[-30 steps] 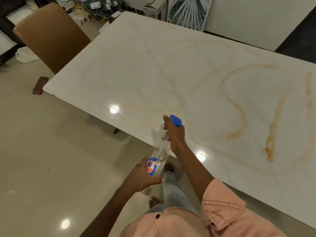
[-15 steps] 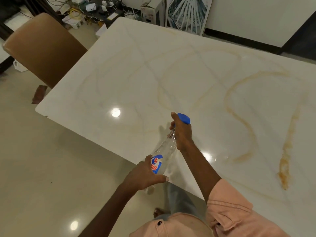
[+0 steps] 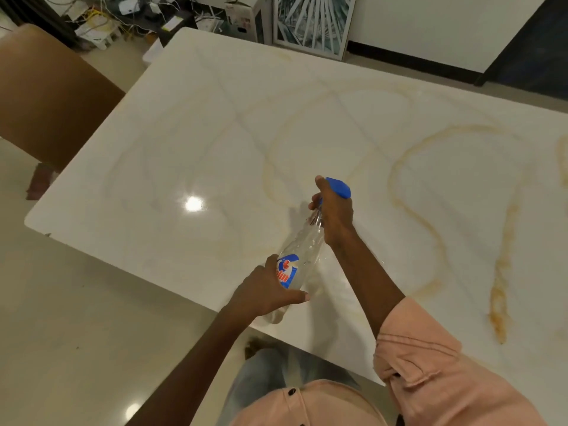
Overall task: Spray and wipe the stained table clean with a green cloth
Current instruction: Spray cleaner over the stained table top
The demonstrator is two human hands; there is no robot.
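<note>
Head view. We hold the bottle [image 3: 302,259] in both hands, tilted, nozzle end up and forward over the worktop [image 3: 215,142]. Our left hand [image 3: 267,290] wraps the labelled lower body to steady it. Our right hand [image 3: 335,210] clamps the neck below the blue head [image 3: 338,187], fingers curled at the trigger side; this grip likely readies a spray. The brown stains [image 3: 501,281] lie to the right of the bottle, well apart from the nozzle. The near worktop edge runs just under the bottle base, so the bottle sits partly over the floor [image 3: 76,318]. A chair [image 3: 46,96] stands at the left corner. Open surface extends ahead and right. No green cloth is visible.
</note>
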